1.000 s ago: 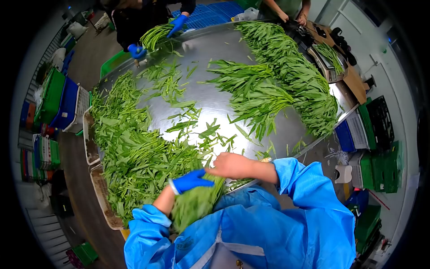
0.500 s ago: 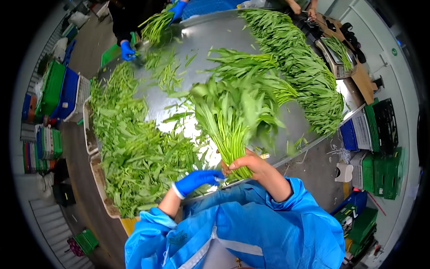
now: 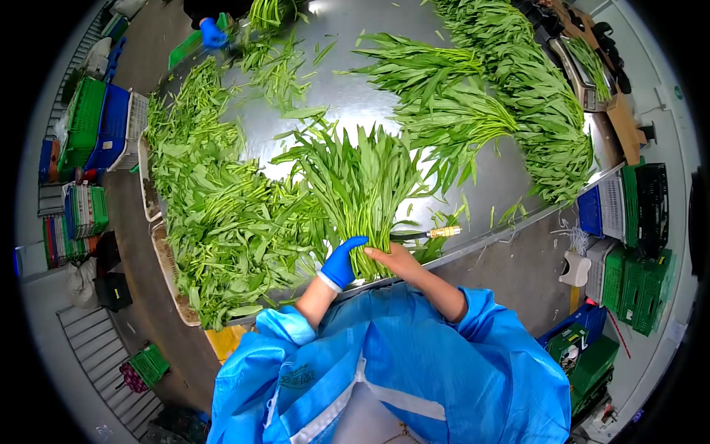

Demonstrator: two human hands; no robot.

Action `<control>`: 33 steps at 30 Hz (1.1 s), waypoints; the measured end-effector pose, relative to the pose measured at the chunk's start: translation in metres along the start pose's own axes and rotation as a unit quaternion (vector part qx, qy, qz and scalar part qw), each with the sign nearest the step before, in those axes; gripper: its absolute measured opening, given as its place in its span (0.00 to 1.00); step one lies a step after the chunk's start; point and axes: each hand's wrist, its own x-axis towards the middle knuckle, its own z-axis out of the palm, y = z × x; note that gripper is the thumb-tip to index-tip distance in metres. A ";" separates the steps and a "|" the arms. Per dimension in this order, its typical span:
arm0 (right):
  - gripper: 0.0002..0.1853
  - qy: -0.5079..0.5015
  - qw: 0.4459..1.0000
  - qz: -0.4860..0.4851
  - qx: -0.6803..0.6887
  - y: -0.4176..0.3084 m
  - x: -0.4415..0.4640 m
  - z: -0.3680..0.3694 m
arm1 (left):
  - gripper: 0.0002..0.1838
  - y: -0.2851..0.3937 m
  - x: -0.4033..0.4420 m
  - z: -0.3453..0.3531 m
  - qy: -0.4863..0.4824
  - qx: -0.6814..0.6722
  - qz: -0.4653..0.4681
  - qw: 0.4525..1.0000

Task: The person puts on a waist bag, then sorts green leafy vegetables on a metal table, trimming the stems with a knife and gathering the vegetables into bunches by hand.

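Note:
A bunch of water spinach [image 3: 362,185] stands upright on its stems at the near edge of the metal table, leaves pointing away from me. My left hand [image 3: 342,263], in a blue glove, is closed around the left side of its stems. From the right, my bare right hand [image 3: 396,260] grips the same stems, with thumb and fingers on the lower part. Just beyond my right hand lies a knife [image 3: 436,232] with a pale handle, its dark blade partly hidden by the bunch. The cut stem ends are mostly out of sight between my hands.
Loose greens [image 3: 222,214] are heaped along the left of the metal table [image 3: 347,96]. Tied-looking bunches [image 3: 466,118] lie to the right, beside a long row of greens [image 3: 540,111]. A scale [image 3: 580,74] stands at the far right. Across the table, a co-worker's gloved hand [image 3: 213,33] shows.
My left hand has moved up from below onto the stems. The bunch has come down and turned more upright, its leaves no longer blurred. My view has tilted slightly downward.

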 end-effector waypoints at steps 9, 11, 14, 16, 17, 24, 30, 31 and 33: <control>0.45 0.089 0.846 -0.118 -0.513 -0.063 -0.009 -0.029 | 0.22 -0.018 -0.002 0.010 -0.031 0.026 0.041 0.998; 0.42 0.204 0.849 -0.124 -0.471 -0.066 -0.012 -0.034 | 0.21 -0.009 -0.004 0.026 -0.056 -0.067 0.000 0.996; 0.27 0.265 0.908 -0.138 -0.295 -0.064 -0.003 -0.031 | 0.19 -0.005 -0.015 0.054 -0.042 -0.056 0.011 0.997; 0.19 0.263 0.924 -0.122 -0.248 -0.063 0.006 -0.024 | 0.19 -0.008 -0.011 0.048 -0.027 -0.069 -0.006 0.997; 0.18 0.254 0.929 -0.125 -0.239 -0.056 0.012 -0.023 | 0.19 -0.010 -0.006 0.041 -0.020 -0.076 -0.013 0.997; 0.07 0.219 0.964 -0.123 0.092 -0.032 0.002 -0.019 | 0.20 -0.010 -0.007 0.046 -0.035 -0.095 0.026 0.994; 0.09 0.134 0.941 -0.148 0.273 -0.035 -0.012 -0.019 | 0.21 -0.007 -0.009 0.059 -0.076 -0.100 0.026 0.992; 0.09 0.132 0.937 -0.151 0.286 -0.036 -0.012 -0.020 | 0.21 -0.007 -0.008 0.060 -0.072 -0.103 0.028 0.992; 0.12 0.120 0.935 -0.159 0.292 -0.033 -0.012 -0.019 | 0.22 -0.008 -0.007 0.065 -0.057 -0.097 0.033 0.993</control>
